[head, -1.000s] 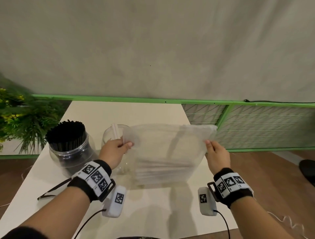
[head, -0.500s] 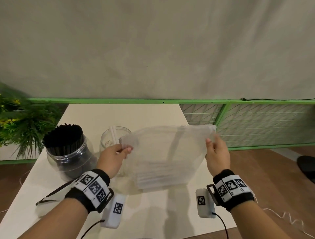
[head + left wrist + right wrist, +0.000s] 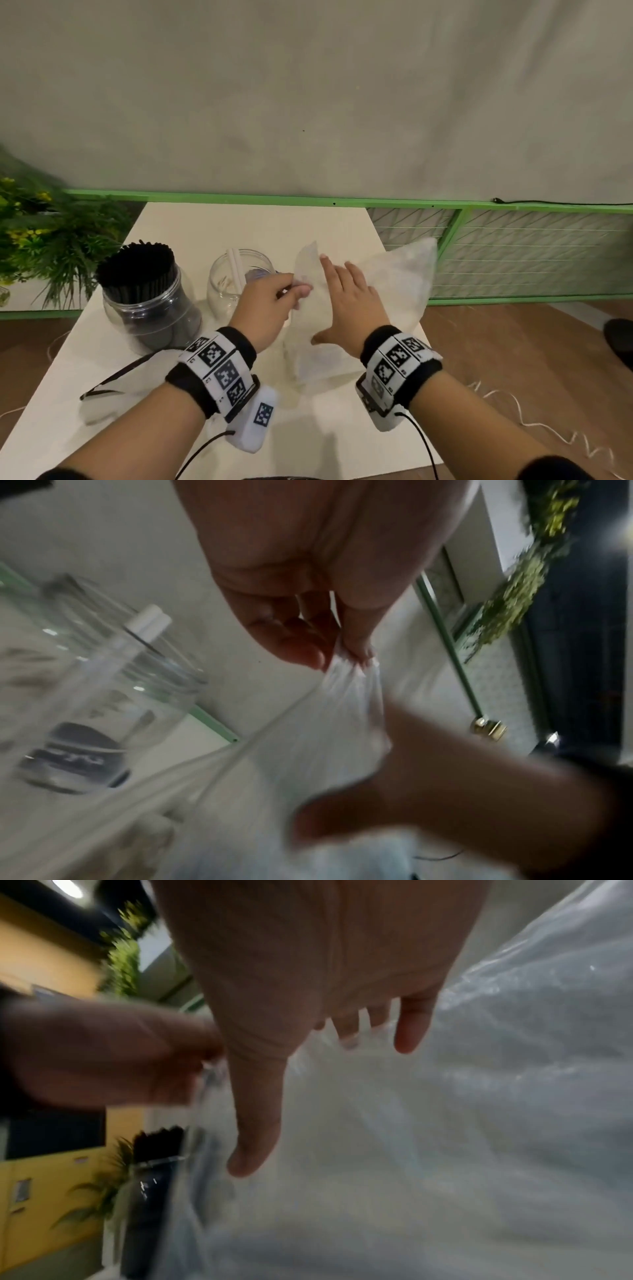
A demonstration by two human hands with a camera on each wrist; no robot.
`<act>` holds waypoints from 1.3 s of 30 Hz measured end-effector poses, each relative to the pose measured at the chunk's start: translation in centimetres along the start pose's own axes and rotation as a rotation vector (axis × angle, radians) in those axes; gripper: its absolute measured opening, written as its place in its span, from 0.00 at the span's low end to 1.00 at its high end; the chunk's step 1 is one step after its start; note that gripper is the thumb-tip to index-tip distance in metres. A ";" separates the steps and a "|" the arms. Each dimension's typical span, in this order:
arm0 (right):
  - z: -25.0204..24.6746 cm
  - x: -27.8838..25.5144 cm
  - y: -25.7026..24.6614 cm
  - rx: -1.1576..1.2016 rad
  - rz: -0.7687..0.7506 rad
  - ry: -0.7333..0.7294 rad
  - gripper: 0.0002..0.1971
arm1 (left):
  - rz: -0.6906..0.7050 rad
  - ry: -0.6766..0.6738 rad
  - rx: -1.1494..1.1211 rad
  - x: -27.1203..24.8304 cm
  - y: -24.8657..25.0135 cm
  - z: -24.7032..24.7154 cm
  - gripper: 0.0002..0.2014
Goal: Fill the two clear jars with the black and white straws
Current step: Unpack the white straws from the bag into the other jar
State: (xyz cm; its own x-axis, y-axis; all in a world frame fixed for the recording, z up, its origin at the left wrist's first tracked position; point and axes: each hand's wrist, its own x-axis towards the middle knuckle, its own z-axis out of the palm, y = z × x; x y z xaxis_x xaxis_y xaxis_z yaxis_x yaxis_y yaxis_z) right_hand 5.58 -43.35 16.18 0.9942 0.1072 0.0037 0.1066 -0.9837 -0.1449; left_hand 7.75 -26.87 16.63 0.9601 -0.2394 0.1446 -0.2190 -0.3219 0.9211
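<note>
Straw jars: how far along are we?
Done: the left jar is packed with black straws. In hand: left hand pinches the plastic bag of white straws, right hand spread open at it. Left: the second jar holds only a couple of white straws.

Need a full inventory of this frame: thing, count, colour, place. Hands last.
table: one, cream, under everything
jar of black straws: one, clear, packed full, table's left
second jar: one, clear, only a couple of white straws inside, right of the first
plastic bag: one, translucent, white straws inside, table's right
plant: green with yellow, far left
rail: green, with mesh panels, along the wall
wrist bands: two, black with tag markers
left hand: pinches the bag's edge
right hand: fingers straight, at the bag
</note>
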 end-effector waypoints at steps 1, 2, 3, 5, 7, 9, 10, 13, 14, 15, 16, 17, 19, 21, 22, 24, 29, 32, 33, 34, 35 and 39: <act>0.5 0.5 0.3 -0.016 0.028 -0.079 0.62 | 0.016 -0.005 -0.010 0.0 0.4 0.3 0.06; 0.8 1.0 0.5 -0.032 0.035 -0.139 0.53 | 0.031 -0.011 -0.010 0.0 0.7 0.4 0.05; 1.0 1.3 0.9 -0.058 0.020 -0.171 0.40 | 0.037 -0.015 -0.012 -0.1 0.7 0.5 0.05; 1.0 1.8 1.5 -0.119 -0.016 -0.199 0.19 | 0.017 -0.022 -0.051 -0.3 0.1 0.4 0.05; 0.8 1.9 2.4 -0.109 -0.003 -0.232 0.14 | -0.014 -0.036 -0.098 -0.6 -1.0 -0.2 0.05; 0.3 1.7 3.5 -0.002 0.041 -0.219 0.14 | -0.047 -0.054 -0.106 -0.9 -2.3 -0.9 0.12; 0.1 1.5 4.3 0.087 0.064 -0.192 0.13 | -0.072 -0.062 -0.095 -1.1 -3.1 -1.3 0.21; -0.5 0.5 6.5 0.501 0.102 -0.058 0.07 | -0.178 -0.096 -0.062 -2.3 -5.5 -2.1 0.48; -0.8 0.0 7.1 0.665 0.092 -0.024 0.04 | -0.211 -0.120 -0.071 -2.8 -6.2 -2.2 0.53; -1.3 -0.5 7.2 0.801 0.062 -0.001 0.06 | -0.239 -0.154 -0.087 -3.2 -6.6 -2.3 0.58; -1.6 -0.7 7.2 0.906 0.031 0.007 0.09 | -0.262 -0.190 -0.105 -3.4 -6.7 -2.2 0.62; -1.9 -0.7 6.7 0.996 0.016 0.017 0.10 | -0.275 -0.220 -0.127 -3.7 -6.7 -2.1 0.65; -2.3 -0.2 5.0 1.162 -0.001 0.046 0.09 | -0.255 -0.237 -0.205 -3.8 -6.1 -1.7 0.63; -2.5 0.5 2.5 1.328 -0.035 0.036 0.05 | -0.219 -0.166 -0.321 -3.9 -5.1 -2.0 0.54; -2.5 1.0 1.1 1.393 -0.054 0.008 0.04 | -0.213 -0.095 -0.374 -4.0 -4.6 -2.7 0.51; -2.5 1.8 -1.8 1.454 -0.099 -0.072 0.07 | -0.212 0.071 -0.430 -4.4 -4.1 -5.0 0.53; -2.8 3.4 -8.6 1.513 -0.174 -0.216 0.10 | -0.211 0.279 -0.383 -6.1 -3.5 -12.6 0.53; -3.0 4.1 -11.6 1.403 -0.240 -0.198 0.12 | -0.203 0.294 -0.287 -7.3 -3.3 -16.3 0.53; -2.9 4.2 -12.4 1.349 -0.270 -0.182 0.12 | -0.207 0.301 -0.257 -7.6 -3.3 -17.2 0.53; -2.8 4.3 -13.0 1.301 -0.295 -0.173 0.12 | -0.212 0.309 -0.234 -8.0 -3.3 -18.1 0.51; -2.7 4.3 -13.6 1.268 -0.309 -0.168 0.11 | -0.213 0.314 -0.217 -8.3 -3.4 -18.8 0.49; -1.7 4.2 -15.2 1.152 -0.338 -0.177 0.12 | -0.236 0.282 -0.170 -9.3 -4.5 -20.5 0.42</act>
State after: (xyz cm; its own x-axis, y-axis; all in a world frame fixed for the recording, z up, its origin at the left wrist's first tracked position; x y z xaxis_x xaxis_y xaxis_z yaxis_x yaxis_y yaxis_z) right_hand 8.14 -28.24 20.06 0.8934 0.4402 0.0895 0.1980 -0.2071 -0.9581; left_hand 3.32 -4.45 18.57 0.9958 0.0912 -0.0066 0.0227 -0.1764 0.9841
